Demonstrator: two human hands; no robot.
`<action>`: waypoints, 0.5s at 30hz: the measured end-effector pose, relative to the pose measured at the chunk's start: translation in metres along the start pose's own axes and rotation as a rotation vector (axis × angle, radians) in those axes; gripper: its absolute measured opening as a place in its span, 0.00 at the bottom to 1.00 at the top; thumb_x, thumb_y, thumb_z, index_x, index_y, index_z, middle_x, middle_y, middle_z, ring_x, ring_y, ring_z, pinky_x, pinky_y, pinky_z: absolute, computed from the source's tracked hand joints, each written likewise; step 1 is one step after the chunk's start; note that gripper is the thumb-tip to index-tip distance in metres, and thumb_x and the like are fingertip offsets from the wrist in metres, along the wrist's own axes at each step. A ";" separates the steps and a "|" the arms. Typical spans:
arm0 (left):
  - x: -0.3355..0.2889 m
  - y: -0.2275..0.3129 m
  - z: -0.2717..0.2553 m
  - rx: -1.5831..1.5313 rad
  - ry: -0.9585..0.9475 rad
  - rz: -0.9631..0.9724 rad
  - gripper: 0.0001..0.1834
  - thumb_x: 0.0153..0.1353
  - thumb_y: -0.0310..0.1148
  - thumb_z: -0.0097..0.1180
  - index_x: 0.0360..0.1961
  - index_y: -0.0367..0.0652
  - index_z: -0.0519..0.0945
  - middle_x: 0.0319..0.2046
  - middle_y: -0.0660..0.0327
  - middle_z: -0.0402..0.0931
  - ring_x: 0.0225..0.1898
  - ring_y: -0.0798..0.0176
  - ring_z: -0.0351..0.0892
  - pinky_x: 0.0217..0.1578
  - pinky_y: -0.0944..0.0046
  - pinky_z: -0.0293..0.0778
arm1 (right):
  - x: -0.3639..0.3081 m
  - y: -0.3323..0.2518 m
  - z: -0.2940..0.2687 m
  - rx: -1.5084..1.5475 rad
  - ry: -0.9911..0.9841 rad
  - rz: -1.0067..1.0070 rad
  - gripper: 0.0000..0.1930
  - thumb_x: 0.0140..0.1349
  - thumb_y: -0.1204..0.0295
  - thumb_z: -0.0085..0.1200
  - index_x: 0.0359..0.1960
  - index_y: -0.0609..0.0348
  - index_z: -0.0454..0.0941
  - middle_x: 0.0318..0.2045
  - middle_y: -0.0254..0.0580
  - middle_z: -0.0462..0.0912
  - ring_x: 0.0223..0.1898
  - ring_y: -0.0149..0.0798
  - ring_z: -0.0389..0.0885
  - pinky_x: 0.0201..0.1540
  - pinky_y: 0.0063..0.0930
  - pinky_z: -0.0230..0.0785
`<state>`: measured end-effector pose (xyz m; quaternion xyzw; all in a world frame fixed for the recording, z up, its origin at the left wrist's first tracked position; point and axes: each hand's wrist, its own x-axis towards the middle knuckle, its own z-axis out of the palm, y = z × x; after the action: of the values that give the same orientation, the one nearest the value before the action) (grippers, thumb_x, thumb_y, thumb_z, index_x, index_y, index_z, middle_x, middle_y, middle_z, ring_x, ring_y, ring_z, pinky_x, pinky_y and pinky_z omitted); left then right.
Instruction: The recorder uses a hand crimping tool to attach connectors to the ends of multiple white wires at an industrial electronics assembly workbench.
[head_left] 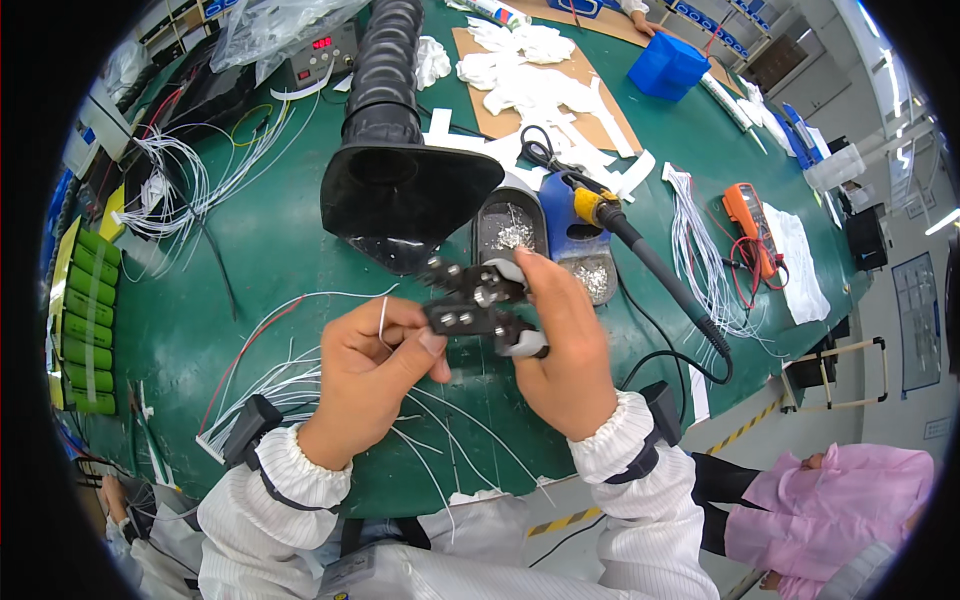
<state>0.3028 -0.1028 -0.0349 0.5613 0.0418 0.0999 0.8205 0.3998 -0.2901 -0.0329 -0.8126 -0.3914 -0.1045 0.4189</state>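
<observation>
My right hand (570,345) is closed around the grey-and-black handles of a pair of wire strippers (465,308), whose dark jaws point left. My left hand (375,365) pinches a thin white wire (383,322) beside the jaws. A loop of that wire stands up over the fingers, and its end is hidden at the tool. Under and around the left hand a bundle of white wires (270,385) with one red wire fans out across the green table. Some wire ends hang over the near table edge.
A black fume extraction hood (400,200) hangs just beyond the hands. Behind them stands a soldering iron (640,245) in its blue holder with solder scraps. Green battery cells (90,320) line the left; an orange multimeter (750,225) and more wires lie right. A person in pink (830,510) is at lower right.
</observation>
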 end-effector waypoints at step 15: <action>-0.005 -0.005 0.003 0.027 0.107 0.025 0.13 0.56 0.12 0.61 0.42 0.33 0.84 0.36 0.58 0.85 0.36 0.67 0.85 0.39 0.69 0.80 | 0.004 -0.011 0.004 -0.224 -0.020 -0.143 0.40 0.40 0.89 0.60 0.64 0.70 0.69 0.58 0.56 0.74 0.60 0.59 0.73 0.60 0.45 0.72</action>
<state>0.2995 -0.1084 -0.0389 0.5667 0.0798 0.1396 0.8081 0.3933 -0.2809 -0.0272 -0.8253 -0.4384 -0.1693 0.3131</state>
